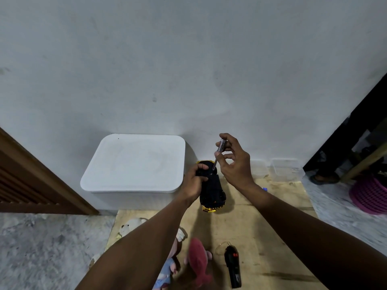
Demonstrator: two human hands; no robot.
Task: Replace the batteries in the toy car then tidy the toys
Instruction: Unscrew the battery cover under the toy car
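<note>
At your board's (272, 227) far right corner a clear tub (287, 169) stands against the wall (188, 59). Past the right edge sits a pink basket (370, 195) (slatted sides); a louvred wooden door (25, 185) stands far left.

Left hand (194, 179) curled, gripping; right hand (235, 163) raised, pinching.

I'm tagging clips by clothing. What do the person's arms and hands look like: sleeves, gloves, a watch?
Nothing worn shows. The left hand and right hand are ungloved. The left forearm and right forearm are bare to the frame's edge, with no sleeve, watch or bracelet. No ring is visible on the fingers.
</note>
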